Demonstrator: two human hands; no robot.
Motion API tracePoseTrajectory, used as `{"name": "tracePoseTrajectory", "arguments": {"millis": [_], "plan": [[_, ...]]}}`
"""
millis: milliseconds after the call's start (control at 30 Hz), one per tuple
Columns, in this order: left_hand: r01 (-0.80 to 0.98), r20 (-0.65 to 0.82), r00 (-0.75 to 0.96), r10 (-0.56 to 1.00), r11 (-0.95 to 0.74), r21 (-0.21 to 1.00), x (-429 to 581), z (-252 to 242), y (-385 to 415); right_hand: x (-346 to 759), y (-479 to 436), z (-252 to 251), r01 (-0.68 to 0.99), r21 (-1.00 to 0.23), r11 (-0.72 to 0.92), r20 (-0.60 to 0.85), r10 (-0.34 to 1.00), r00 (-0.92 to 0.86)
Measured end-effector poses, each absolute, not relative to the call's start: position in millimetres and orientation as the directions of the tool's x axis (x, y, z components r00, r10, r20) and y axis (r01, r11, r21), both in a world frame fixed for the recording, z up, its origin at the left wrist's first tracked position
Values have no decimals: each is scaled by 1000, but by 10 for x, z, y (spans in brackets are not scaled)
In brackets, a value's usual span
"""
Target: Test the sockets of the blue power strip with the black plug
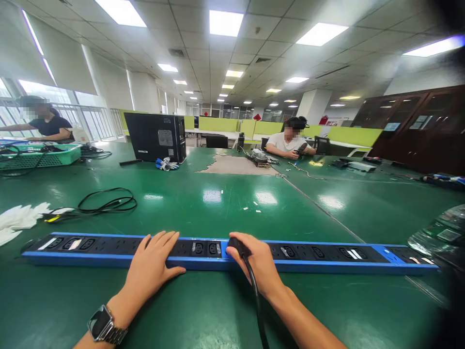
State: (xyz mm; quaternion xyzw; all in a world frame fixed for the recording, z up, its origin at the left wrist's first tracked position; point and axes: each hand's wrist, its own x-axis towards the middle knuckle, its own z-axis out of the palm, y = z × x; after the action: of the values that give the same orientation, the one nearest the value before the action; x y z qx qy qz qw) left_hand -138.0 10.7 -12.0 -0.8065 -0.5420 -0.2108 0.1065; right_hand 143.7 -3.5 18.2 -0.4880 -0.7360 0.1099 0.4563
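Observation:
A long blue power strip (207, 264) with black sockets lies crosswise on the green table in front of me. My left hand (150, 264) rests flat across it, left of the middle, with fingers spread and the thumb along its near edge. In my right hand (256, 261) is a black power cord plug (238, 244), gripped between thumb and fingers over the strip near its middle. From the plug the black cord (256, 300) runs down toward me. My fingers and the plug's body hide whether the plug sits in a socket.
A coiled black cable (105, 203) and white gloves (22, 220) lie at left, near a green basket (54, 157). Behind stands a black computer case (156, 138). A plastic bottle (441, 232) lies at right. Two people sit across the table (203, 208).

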Motion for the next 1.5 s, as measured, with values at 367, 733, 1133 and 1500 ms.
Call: {"name": "tracePoseTrajectory", "arguments": {"millis": [367, 733, 1133, 1500], "plan": [[907, 450, 314, 836, -404, 117, -1359, -59, 81, 1404, -54, 55, 762, -440, 475, 512, 830, -222], [615, 549, 391, 738, -654, 441, -148, 77, 86, 1567, -157, -83, 965, -171, 198, 346, 929, -129], [713, 511, 214, 832, -491, 500, -1317, 46, 77, 1507, -114, -81, 957, -255, 139, 337, 940, -47], [786, 514, 336, 789, -535, 308, -1312, -12, 129, 643, -50, 172, 732, -477, 486, 428, 856, -290]]}}
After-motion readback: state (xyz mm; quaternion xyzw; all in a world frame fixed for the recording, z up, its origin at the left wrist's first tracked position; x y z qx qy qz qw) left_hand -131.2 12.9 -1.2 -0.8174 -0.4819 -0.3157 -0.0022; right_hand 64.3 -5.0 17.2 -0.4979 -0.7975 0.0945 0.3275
